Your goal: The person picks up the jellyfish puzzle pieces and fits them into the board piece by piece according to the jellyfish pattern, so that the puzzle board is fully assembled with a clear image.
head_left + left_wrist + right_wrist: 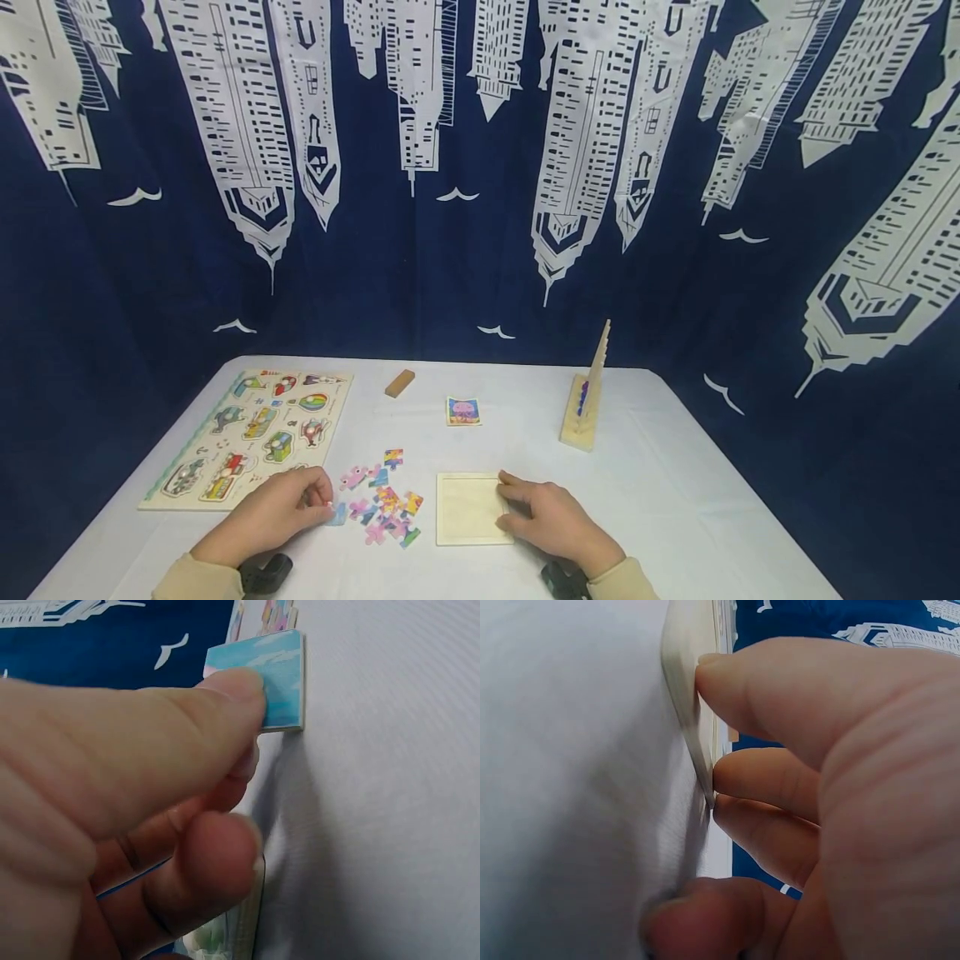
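My left hand (281, 508) pinches a light blue puzzle piece (283, 679) between thumb and fingers, just above the tabletop at the left of the loose pieces. Cloud-like white streaks mark its printed face. To its right lies a cluster of loose puzzle pieces (388, 502), pink, yellow and blue. A square wooden puzzle tray (472, 510) with a raised rim lies flat beside them, holding no pieces. My right hand (551, 518) rests at the tray's right edge, thumb and fingers touching the rim (692, 720) without curling round it.
A wooden picture board (255, 433) with vehicle shapes lies at the left. Farther back are a wooden block (400, 383) and a small picture card (463, 411). An upright wooden stand (581, 417) is at the back right. A dark blue patterned curtain (420, 275) hangs behind the table.
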Tool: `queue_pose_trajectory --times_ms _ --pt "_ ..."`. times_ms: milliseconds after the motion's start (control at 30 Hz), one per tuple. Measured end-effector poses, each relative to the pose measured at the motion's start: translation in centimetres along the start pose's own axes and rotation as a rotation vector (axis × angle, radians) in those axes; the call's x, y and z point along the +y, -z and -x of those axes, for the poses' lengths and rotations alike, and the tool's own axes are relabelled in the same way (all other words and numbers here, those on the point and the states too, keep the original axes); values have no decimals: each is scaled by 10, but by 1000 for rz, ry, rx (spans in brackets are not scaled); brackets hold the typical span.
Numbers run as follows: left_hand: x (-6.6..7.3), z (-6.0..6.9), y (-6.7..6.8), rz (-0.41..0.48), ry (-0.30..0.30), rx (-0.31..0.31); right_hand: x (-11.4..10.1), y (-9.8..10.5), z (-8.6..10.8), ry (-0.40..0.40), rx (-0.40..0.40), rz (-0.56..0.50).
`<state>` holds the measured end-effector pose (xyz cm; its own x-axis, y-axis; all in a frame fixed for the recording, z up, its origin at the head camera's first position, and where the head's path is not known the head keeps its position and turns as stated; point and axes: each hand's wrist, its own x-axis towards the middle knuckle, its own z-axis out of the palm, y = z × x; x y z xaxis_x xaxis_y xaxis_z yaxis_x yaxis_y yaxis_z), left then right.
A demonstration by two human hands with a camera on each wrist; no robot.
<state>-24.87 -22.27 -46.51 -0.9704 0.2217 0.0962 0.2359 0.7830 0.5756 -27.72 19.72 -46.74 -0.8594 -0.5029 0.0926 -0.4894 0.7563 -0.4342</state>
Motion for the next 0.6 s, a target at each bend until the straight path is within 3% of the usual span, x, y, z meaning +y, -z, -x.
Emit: queue_pose_trajectory --times_ms 233,433,600 --pt "3 -3 -2 122 -61 20 1 2 0 -4 -11 -17" --pt "10 -5 -10 275 -35 85 3 4 0 9 -16 -55" --pt "14 -7 -16 381 -52 85 5 5 1 17 -23 -71"
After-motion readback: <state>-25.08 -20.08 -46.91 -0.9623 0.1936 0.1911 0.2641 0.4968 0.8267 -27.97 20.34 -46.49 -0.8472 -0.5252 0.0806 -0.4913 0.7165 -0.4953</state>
